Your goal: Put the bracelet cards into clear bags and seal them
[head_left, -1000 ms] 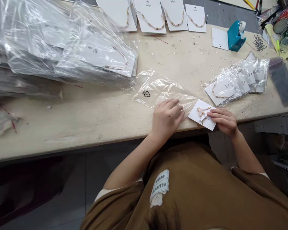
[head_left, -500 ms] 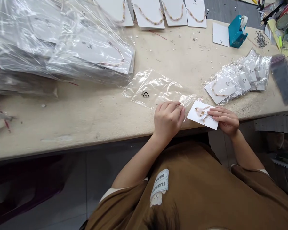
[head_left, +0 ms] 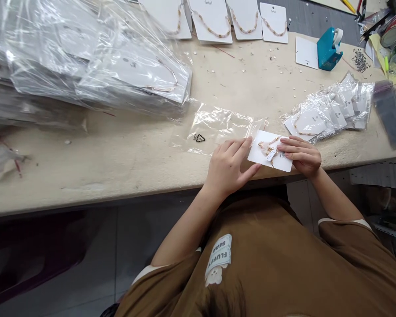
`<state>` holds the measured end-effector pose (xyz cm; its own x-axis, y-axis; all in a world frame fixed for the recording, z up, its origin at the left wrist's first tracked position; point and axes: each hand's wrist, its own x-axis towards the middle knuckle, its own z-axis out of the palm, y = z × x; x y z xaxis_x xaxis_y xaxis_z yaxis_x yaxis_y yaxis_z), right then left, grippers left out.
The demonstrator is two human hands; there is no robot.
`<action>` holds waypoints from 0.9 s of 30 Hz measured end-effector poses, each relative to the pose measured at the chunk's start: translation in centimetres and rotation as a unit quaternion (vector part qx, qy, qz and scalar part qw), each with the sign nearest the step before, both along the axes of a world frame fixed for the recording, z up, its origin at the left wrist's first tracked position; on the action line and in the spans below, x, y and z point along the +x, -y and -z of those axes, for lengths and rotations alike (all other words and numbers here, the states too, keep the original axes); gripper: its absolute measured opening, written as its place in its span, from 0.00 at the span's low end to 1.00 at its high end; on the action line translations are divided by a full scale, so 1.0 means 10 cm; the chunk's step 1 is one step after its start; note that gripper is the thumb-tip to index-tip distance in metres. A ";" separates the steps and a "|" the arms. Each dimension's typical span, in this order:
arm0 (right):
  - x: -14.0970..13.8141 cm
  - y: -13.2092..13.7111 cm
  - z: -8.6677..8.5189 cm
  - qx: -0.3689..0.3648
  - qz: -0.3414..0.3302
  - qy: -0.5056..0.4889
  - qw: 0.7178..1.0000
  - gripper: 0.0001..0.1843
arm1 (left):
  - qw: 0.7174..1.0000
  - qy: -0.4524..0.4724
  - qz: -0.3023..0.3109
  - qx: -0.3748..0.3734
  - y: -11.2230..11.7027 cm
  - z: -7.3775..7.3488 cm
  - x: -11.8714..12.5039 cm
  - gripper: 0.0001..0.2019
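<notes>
Your hands work right at the front edge of the pale, scuffed worktop (head_left: 119, 176), with the dark floor (head_left: 69, 259) just below it. The most open room lies left of your left hand (head_left: 227, 169), a stretch of worktop dotted with a few small beads.

That hand is open, its fingers spread, with the thumb tip at the lower edge of the white display card (head_left: 269, 150). Your right hand (head_left: 300, 156) grips the card's right end, fingers curved over it, the thumb hidden.

The card lies flat at the worktop's edge, just over the right end of the thin, creased clear plastic bag (head_left: 214, 130). Gold-toned jewellery with a small paper tag sits on it. Slippery stacks of bagged cards (head_left: 86, 57) rise to the left, a smaller pile of bagged cards (head_left: 326, 110) lies to the right, and a teal tape dispenser (head_left: 329, 49) stands beyond.
</notes>
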<state>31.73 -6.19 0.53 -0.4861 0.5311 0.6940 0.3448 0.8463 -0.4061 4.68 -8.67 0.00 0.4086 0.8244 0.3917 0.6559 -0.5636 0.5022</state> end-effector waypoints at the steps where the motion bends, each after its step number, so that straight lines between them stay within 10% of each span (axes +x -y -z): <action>1: 0.01 -0.02 0.01 -0.003 0.010 -0.002 1.000 0.10 | 1.000 -0.004 0.015 -0.006 -0.01 0.00 -0.03 0.33; 12: -0.05 -0.04 0.03 0.049 0.052 0.056 0.996 0.09 | 0.995 -0.035 -0.050 0.077 -0.03 0.13 0.10 0.18; 27: -0.13 -0.08 -0.24 0.026 -0.008 -0.033 0.999 0.10 | 0.970 0.009 0.055 0.238 -0.17 -0.04 -0.12 0.20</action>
<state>30.47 -5.36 2.94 -0.4466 0.4868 0.7507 0.3056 0.8716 -0.3834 3.52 -7.02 0.41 0.4726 0.4999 0.7257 0.5727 -0.8002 0.1783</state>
